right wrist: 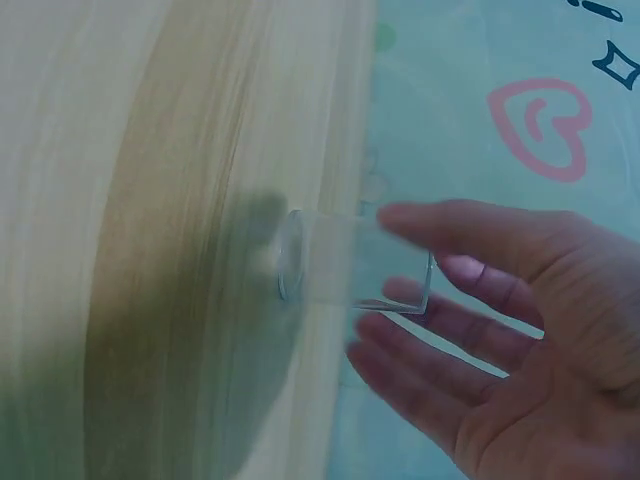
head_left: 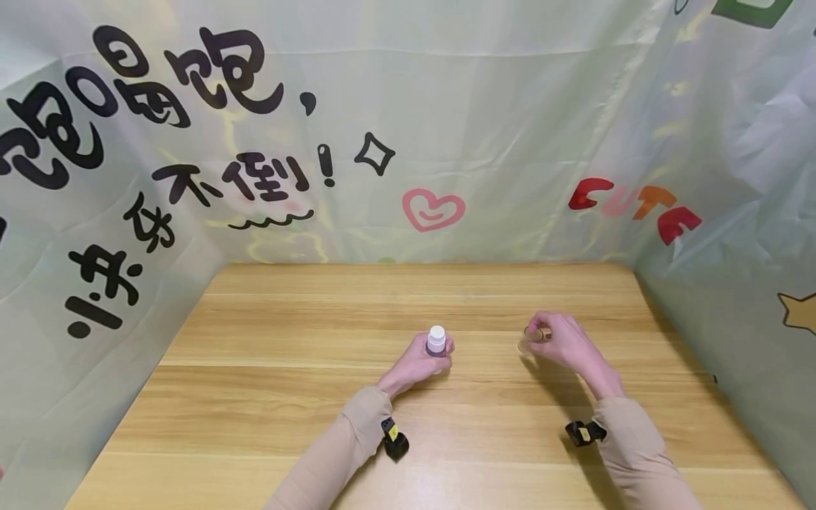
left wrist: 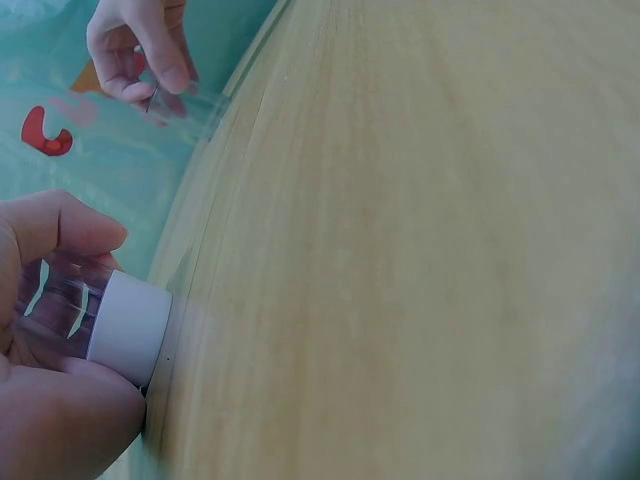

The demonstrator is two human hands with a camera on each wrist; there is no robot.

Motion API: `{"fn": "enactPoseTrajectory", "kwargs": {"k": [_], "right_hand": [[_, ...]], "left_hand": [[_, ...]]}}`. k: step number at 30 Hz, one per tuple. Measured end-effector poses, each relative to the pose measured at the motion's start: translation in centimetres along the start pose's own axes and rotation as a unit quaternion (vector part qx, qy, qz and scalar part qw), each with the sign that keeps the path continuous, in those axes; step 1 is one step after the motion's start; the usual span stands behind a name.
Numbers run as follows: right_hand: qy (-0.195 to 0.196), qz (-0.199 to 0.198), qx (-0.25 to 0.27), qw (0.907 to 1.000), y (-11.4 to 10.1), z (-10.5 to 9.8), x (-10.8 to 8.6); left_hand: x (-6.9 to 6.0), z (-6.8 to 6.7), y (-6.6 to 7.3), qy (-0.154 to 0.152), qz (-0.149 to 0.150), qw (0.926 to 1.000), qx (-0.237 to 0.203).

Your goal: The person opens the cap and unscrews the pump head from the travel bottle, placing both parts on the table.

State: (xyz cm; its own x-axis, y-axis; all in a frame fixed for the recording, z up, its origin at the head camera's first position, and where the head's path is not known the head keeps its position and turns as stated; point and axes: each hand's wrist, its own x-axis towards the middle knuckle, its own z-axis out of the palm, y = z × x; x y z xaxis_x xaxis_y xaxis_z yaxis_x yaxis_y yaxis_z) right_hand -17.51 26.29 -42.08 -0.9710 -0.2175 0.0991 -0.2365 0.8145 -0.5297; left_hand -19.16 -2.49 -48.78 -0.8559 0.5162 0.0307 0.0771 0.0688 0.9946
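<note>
My left hand [head_left: 423, 361] grips a small bottle [head_left: 436, 341] with a white cap uppermost and a clear, purplish body. The left wrist view shows my thumb and fingers round its body, above a wide white lower end [left wrist: 131, 328]. To the right, my right hand [head_left: 567, 343] has its thumb and fingers at the rim of a clear, empty-looking glass [right wrist: 325, 260], which is upright. Its base is at or just over the wooden table; whether it touches cannot be told.
The wooden table [head_left: 287, 404] reaches back to a pale printed curtain [head_left: 497, 142], which also hangs along both sides. Black lettering, a pink heart and coloured letters mark the cloth. A small black camera [head_left: 395, 440] sits at my left wrist, another [head_left: 583, 433] at my right.
</note>
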Motion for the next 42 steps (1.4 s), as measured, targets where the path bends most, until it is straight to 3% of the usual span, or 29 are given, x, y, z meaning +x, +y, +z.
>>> {"fn": "enactPoseTrajectory", "kwargs": {"k": [6, 13, 17, 24, 28, 42], "right_hand": [[0.076, -0.041, 0.010, 0.9962, -1.0, 0.9, -0.4], [0.135, -0.121, 0.088, 0.9795, -4.4, 3.8, -0.6], [0.140, -0.160, 0.143, 0.9666, -6.8, 5.1, -0.6], [0.100, -0.191, 0.216, 0.9522, -10.0, 6.6, -0.3], [0.100, -0.196, 0.215, 0.9513, -11.0, 7.2, 0.0], [0.129, -0.172, 0.158, 0.9638, -12.1, 8.4, 0.4]], "left_hand": [[-0.1, 0.1, 0.0, 0.001, 0.001, 1.0000, -0.005], [-0.1, 0.1, -0.1, 0.000, 0.008, 0.9999, -0.007], [-0.1, 0.0, 0.0, 0.001, 0.008, 1.0000, -0.005], [-0.2, -0.2, 0.0, 0.013, 0.017, 0.9997, 0.011], [-0.2, -0.3, 0.0, 0.009, 0.018, 0.9997, 0.016], [-0.3, -0.1, 0.1, 0.014, 0.019, 0.9994, 0.023]]}}
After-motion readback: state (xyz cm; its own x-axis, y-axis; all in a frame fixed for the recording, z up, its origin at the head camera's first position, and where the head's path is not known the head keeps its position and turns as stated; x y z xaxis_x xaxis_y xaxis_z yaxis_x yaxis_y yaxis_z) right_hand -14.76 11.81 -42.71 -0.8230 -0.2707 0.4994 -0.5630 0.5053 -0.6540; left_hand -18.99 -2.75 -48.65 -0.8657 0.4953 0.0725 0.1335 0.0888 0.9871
